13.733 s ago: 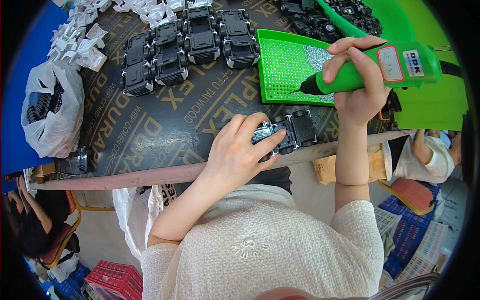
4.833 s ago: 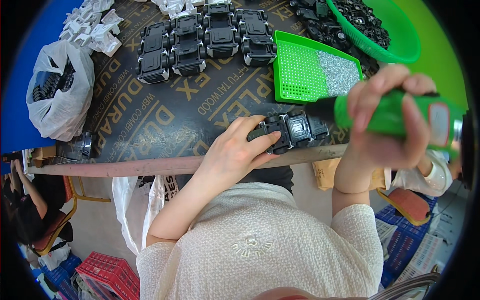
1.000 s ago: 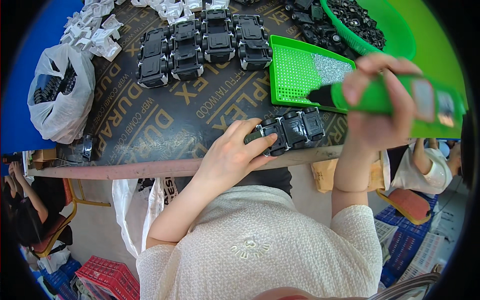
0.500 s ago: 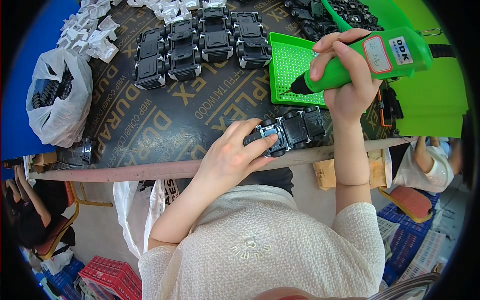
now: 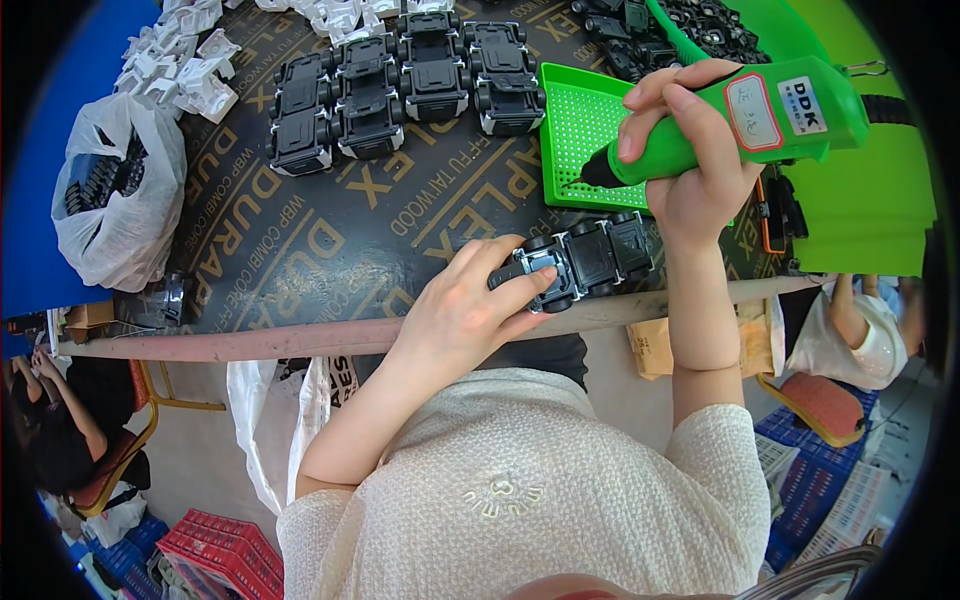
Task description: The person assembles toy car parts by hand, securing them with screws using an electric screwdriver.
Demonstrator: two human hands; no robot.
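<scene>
1. Left hand point(image 5: 465, 300) and right hand point(image 5: 695, 165) are both holding something: the left is clasping the left end of a black toy vehicle point(image 5: 592, 258), the right is wrapping around a green power driver point(image 5: 765, 115).
2. That vehicle is sitting at the near edge of the tabletop point(image 5: 375, 255), wheels showing along its sides.
3. The driver's tip is pointing at the near left corner of a green perforated tray point(image 5: 580, 130), apart from the vehicle; whether it is touching the tray cannot be told.
4. Judging by the layout, the similar vehicles point(image 5: 435, 90) standing in a close block are looking assembled, the held one is appearing partway, and loose white parts point(image 5: 205, 80) are waiting unjoined.
5. More black pieces are filling a white plastic bag point(image 5: 130, 240) at left and a green basin point(image 5: 795, 35) at far right.
6. Around the room, one person point(image 5: 70, 410) is sitting at left, another point(image 5: 850, 340) at right, and a red crate point(image 5: 220, 555) is resting below.
</scene>
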